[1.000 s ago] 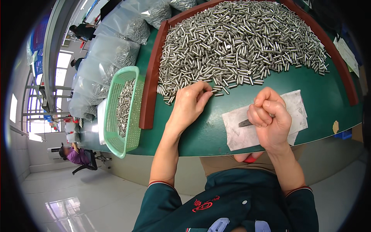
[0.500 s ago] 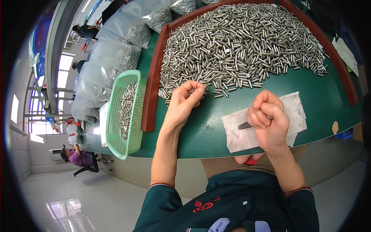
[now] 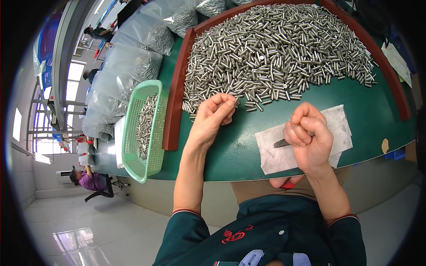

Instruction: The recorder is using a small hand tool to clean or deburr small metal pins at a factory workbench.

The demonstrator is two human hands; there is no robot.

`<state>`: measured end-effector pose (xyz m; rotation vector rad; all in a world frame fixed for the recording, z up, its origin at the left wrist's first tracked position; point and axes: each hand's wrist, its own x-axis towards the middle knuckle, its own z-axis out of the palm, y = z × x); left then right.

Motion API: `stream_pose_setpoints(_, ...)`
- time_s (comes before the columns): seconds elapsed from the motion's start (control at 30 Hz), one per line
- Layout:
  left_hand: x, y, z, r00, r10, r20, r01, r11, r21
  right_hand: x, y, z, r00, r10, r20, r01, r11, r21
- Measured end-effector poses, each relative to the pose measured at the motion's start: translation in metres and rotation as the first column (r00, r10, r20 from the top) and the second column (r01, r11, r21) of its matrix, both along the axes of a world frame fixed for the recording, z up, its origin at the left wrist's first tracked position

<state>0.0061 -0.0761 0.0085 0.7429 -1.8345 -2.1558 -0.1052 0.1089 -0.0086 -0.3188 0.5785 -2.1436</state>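
Note:
A large heap of short shiny metal pins covers the far part of the green table. My left hand is closed in a pinch at the heap's near edge; what its fingertips hold, if anything, cannot be told from the pins behind. My right hand is a fist around a dark flat tool with a tapered end, whose remaining length is hidden in the palm. Beneath that hand lies a stained white cloth or paper sheet.
Dark red rails border the heap. Left of them stands a light green plastic basket containing more pins. Clear plastic bags of pins line the table's left side. A seated person in purple and other people are farther off.
Both hands stay almost in place. My left fingertips have shifted very slightly; the tool in my right fist keeps its position.

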Motion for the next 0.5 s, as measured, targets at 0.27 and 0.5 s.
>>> stream_pose_setpoints(0.27,-0.001,0.037,0.009,0.912,-0.251,0.323,0.386,0.792,-0.473,0.0,-0.001,0.001,0.992,-0.122,-0.03,0.119,0.989,-0.092)
stream_pose_setpoints(0.5,-0.003,0.052,-0.001,0.908,-0.219,0.358,0.411,0.642,-0.648,0.001,-0.007,0.002,0.985,-0.138,-0.106,0.139,0.99,-0.001)
